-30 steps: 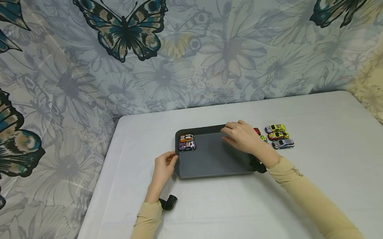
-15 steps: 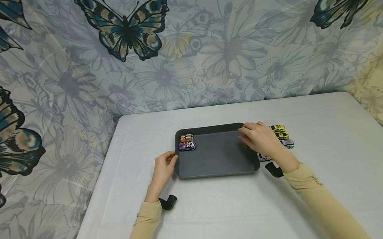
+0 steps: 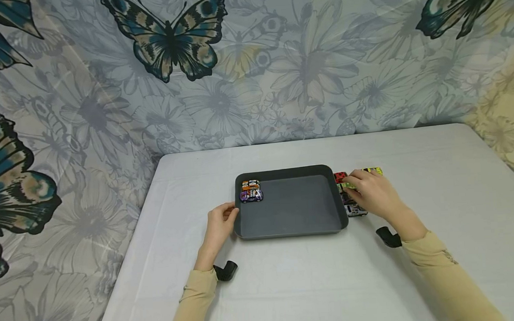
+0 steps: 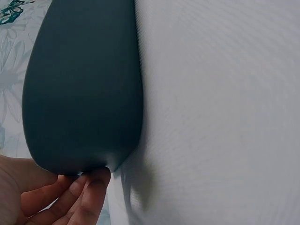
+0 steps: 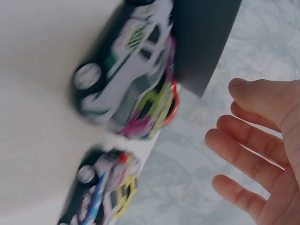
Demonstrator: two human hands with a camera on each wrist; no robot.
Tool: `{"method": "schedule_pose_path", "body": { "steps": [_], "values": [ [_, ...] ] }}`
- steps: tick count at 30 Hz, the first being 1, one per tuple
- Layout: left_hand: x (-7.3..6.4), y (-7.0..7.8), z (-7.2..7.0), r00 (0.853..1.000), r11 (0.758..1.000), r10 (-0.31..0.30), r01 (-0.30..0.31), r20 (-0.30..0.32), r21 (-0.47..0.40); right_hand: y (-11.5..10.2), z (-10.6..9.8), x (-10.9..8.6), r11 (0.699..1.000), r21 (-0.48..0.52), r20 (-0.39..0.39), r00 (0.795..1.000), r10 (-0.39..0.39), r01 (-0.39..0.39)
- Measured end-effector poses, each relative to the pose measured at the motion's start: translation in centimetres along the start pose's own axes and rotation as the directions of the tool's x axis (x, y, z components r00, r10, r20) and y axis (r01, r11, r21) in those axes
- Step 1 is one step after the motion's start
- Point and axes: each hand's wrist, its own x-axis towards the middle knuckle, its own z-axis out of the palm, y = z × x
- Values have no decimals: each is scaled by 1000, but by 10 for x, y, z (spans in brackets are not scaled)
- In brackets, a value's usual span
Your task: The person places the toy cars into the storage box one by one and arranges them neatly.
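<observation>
A dark grey tray (image 3: 292,212) lies on the table, with an orange toy car (image 3: 250,184) and a purple toy car (image 3: 251,196) at its left end. My left hand (image 3: 219,226) pinches the tray's left rim; thumb and fingertips meet at that edge in the left wrist view. Just right of the tray, my right hand (image 3: 374,193) hovers over more toy cars with nothing in its loosely spread fingers. Beneath it show a red car (image 3: 340,176), a green car (image 3: 344,187) and a white car (image 3: 355,210). The hand partly hides several others.
A yellow toy car (image 3: 374,171) peeks out behind the right hand. The white-covered table (image 3: 289,285) ends at the back against a hanging cloth (image 3: 237,108) printed with butterflies and flowers. A black wrist camera (image 3: 225,272) is strapped below the left hand.
My right hand has moved rightward from above the tray to above the toy cars beside it, uncovering the tray's right end. The left hand has stayed on the rim.
</observation>
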Motion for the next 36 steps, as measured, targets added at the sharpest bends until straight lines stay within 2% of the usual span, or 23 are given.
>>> {"method": "schedule_pose_path", "body": {
  "steps": [14, 25, 36],
  "values": [
    [0, -1, 0, 1000, 1000, -3, 3, 0, -4, 16, -14, -35, 993, -6, 10, 993, 117, -117],
    [0, 0, -1, 1000, 1000, 0, 0, -1, -7, 30, -19, -53, 986, -20, 18, 986, 166, -166],
    [-1, 1, -2, 1000, 1000, 10, -10, 0, -5, 40, -24, -63, 969, -22, 107, 963, 249, -248]
  ]
}}
